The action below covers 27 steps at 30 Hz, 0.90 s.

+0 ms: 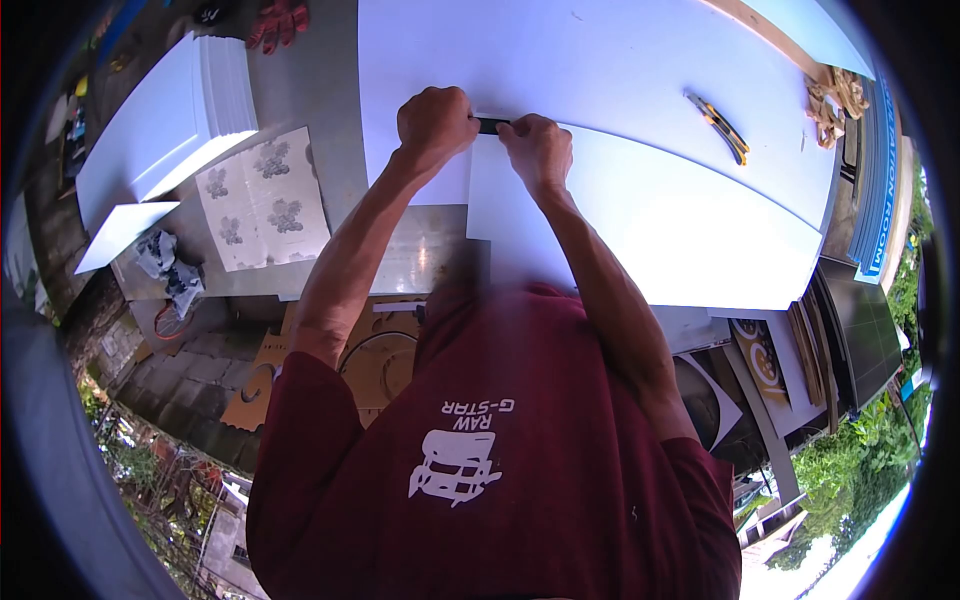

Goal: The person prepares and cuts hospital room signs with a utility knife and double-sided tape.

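Note:
A short dark strip (pixel 489 126) spans the gap between my two hands, at the top left corner of a white board (pixel 650 220). My left hand (pixel 436 118) is a closed fist at the strip's left end. At the other end my right hand (pixel 541 150) pinches it, knuckles up, over the board's far edge. What the strip is, I cannot make out. Beneath the board lies a larger white sheet (pixel 600 60). On that sheet, to the right of my hands, rests a yellow and black utility knife (pixel 722 128).
Stacked white sheets (pixel 165 125) stand at the left, near a paper with grey printed motifs (pixel 265 200) and a crumpled grey piece (pixel 170 268). Red gloves (pixel 278 25) lie at the far left. Crumpled brown paper (pixel 835 105) sits at the right, by a blue sign (pixel 880 190).

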### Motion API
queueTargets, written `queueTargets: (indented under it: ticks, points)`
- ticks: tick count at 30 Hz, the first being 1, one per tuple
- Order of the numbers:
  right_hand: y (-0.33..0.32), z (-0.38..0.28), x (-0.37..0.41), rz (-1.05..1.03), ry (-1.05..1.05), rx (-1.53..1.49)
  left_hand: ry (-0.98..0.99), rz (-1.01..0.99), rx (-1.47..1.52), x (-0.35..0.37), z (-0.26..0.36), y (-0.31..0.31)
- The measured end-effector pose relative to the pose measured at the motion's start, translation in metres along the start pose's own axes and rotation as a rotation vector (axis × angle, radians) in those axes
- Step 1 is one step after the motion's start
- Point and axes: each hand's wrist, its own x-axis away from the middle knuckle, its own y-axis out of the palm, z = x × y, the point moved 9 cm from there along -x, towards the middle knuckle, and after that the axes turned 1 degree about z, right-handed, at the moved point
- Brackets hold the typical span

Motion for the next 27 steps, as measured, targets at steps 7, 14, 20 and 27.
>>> queueTargets:
  ticks: [7,14,20,27]
  points:
    - [0.0019,-0.0016,-0.0004,-0.002,-0.004,0.005,-0.005,-0.011,0.020,0.0016,0.0012,-0.0028]
    - [0.0014,-0.0037,0.0005,0.002,-0.034,-0.003,-0.003,-0.026,0.014,0.0007,0.0015,-0.0002]
    - [0.0028,-0.0012,-0.0029,0.003,0.003,-0.015,0.011,-0.018,0.010,0.0008,0.0031,-0.0006]
    - [-0.0068,0.0008,-0.0056,-0.056,0.098,0.080,0.012,-0.026,-0.001,-0.0001,0.0034,-0.0004]
